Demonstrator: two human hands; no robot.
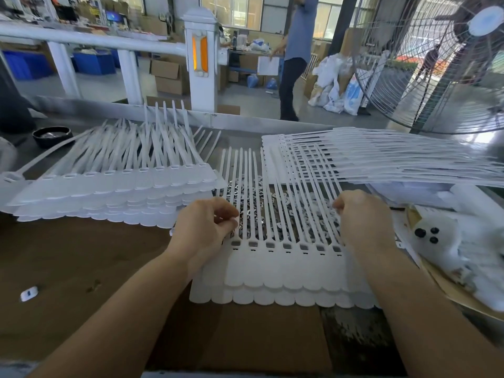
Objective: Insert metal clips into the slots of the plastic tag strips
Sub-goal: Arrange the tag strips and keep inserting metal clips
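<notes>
Surface: I work at a brown cardboard sheet [81, 268] laid over a grey metal bench [272, 125].
Tag strips in front of me: a white stack [283, 271] lies between my hands, tails pointing away, 7 slots showing in a row.
Metal clips: a loose shiny pile [251, 192] sits under the tails, just beyond my fingers.
My left hand [204, 230]: fingers curled narrow, thumb and forefinger pinched at the tails; whether a clip is in the pinch I cannot tell.
My right hand [362, 219]: curled narrow over the right-side tails, its grip hidden.
Other stacks: one pile [114, 192] to my left, another [381, 156] to my right.
Room: a white railing [90, 39], a big wire fan [436, 64], a person standing [294, 50], cartons on the floor.
</notes>
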